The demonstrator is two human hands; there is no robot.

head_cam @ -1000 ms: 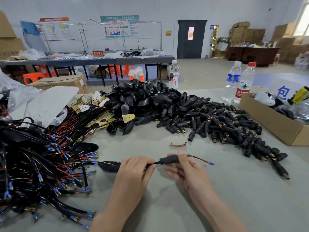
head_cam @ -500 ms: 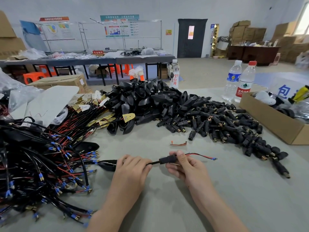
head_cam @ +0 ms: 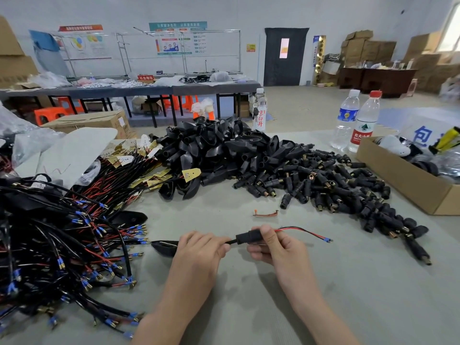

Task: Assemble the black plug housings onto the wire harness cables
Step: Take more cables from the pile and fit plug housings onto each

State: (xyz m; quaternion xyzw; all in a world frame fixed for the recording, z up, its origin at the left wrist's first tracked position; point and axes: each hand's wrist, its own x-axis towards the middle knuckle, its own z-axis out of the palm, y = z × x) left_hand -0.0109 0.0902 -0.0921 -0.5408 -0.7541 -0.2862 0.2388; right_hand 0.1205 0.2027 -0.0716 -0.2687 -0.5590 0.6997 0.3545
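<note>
The right hand (head_cam: 278, 247) pinches the black plug (head_cam: 247, 238) threaded on the cable (head_cam: 230, 242), whose length runs sideways toward the left hand (head_cam: 201, 247), which grips it just beside the plug.

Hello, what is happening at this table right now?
A person is fitting a black plug housing onto a cable. The right hand pinches the housing, and the left hand grips the cable beside it. Red and black wires with blue tips stick out of the housing to the right. A heap of loose housings lies behind, and a tangle of cables lies on the left.
</note>
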